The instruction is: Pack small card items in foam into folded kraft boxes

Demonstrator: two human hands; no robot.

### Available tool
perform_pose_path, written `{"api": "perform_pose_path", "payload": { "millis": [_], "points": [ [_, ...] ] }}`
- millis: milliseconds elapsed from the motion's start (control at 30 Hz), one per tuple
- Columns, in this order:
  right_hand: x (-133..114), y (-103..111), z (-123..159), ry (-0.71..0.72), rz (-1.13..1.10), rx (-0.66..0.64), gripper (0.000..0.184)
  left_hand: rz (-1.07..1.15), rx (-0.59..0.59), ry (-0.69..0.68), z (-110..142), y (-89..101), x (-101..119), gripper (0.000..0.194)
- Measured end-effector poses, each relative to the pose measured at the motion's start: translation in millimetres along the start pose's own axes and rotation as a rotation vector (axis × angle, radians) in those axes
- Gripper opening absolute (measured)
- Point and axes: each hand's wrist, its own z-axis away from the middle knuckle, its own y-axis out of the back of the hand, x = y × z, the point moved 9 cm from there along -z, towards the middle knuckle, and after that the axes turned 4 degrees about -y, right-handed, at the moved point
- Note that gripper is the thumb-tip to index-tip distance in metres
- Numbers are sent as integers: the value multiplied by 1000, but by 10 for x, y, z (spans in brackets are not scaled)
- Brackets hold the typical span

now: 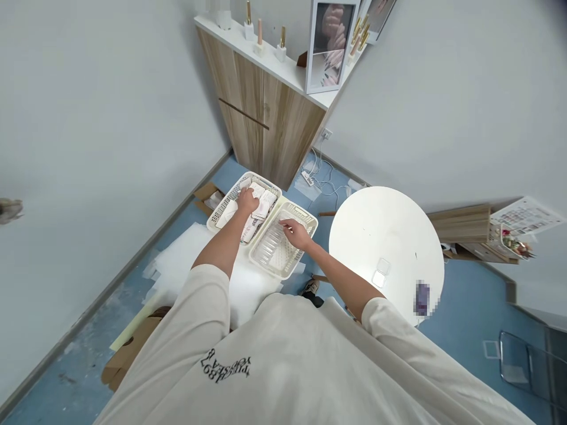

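Observation:
My left hand (248,200) is inside the left white plastic basket (213,223), fingers curled down over small white boxes (264,204) with printed lids. Whether it grips one of them is hidden by the hand. Over the right white basket (286,275), my right hand (296,233) is closed, thumb and fingers pinched at the end of a row of clear plastic cases (268,245). The two baskets stand side by side, the right one holding the clear plastic pieces.
A round white table (381,230) on the right bears a small clear case (381,273) and a blurred purple item (422,298). Ahead stands a wooden cabinet (274,106) with bottles and frames. Cables (323,171) and a cardboard box (133,351) lie on the floor.

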Motion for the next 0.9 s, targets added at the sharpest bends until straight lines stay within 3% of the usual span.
{"api": "perform_pose_path", "payload": {
  "millis": [100,333,467,633,767,900],
  "points": [
    [-16,12,-49,-2,-13,0,38,-14,4,3,-18,3,25,42],
    [-78,-55,-95,3,-21,-23,37,-87,156,-2,206,285,68,15],
    [-128,-104,-77,-9,-35,-33,37,-84,194,16,329,413,-6,14],
    [-128,-143,-40,-6,-58,-39,37,78,267,25,504,612,-63,23],
    [-84,-111,-70,-12,-140,7,34,217,270,-51,664,711,101,13],
    [6,112,-107,-51,-282,143,37,399,195,-115,842,606,431,13]
  ]
}}
